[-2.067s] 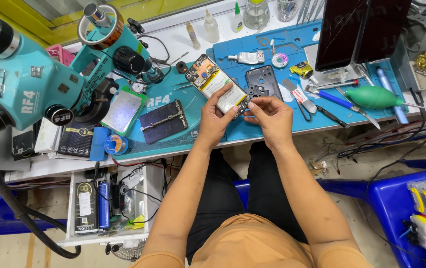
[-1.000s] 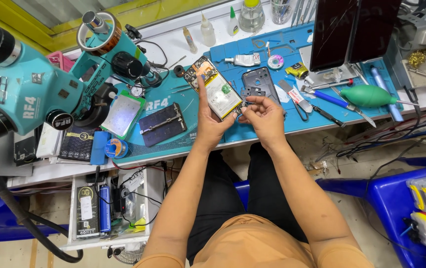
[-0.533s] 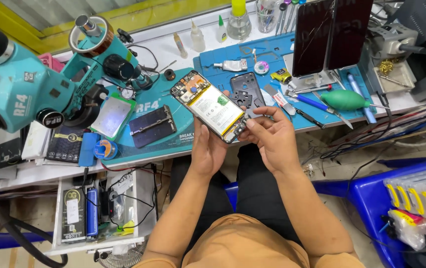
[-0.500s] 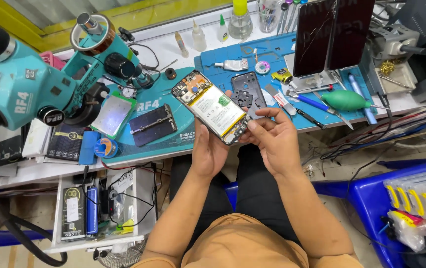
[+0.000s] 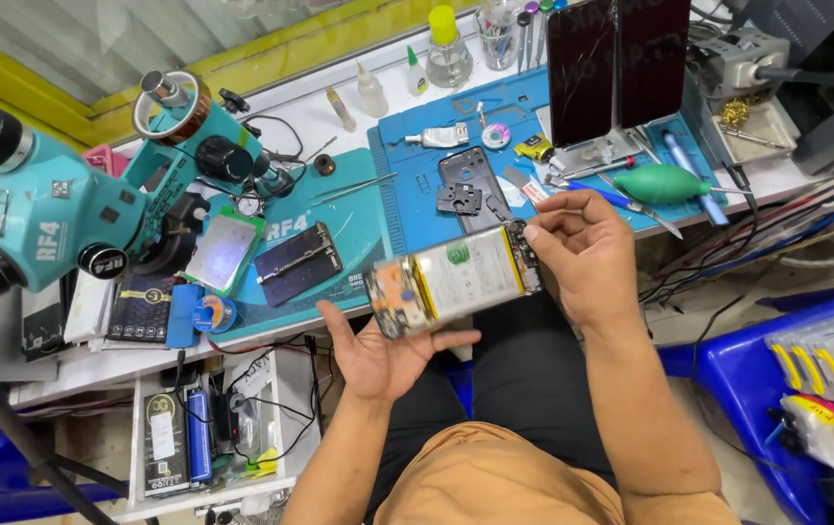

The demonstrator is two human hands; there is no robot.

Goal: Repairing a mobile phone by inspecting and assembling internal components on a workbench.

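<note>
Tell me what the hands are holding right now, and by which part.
An opened phone, its back cover off. The right hand pinches its right-hand end, while the left hand lies open, palm up, under the other end, supporting it.

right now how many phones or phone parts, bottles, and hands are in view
opened phone in the hands: 1
phone frame on the blue mat: 1
dark screens standing upright: 2
small bottles: 3
hands, left hand and right hand: 2
total: 9

teal microscope (image 5: 37,209), blue mat (image 5: 426,194), green blower (image 5: 665,183)
</note>
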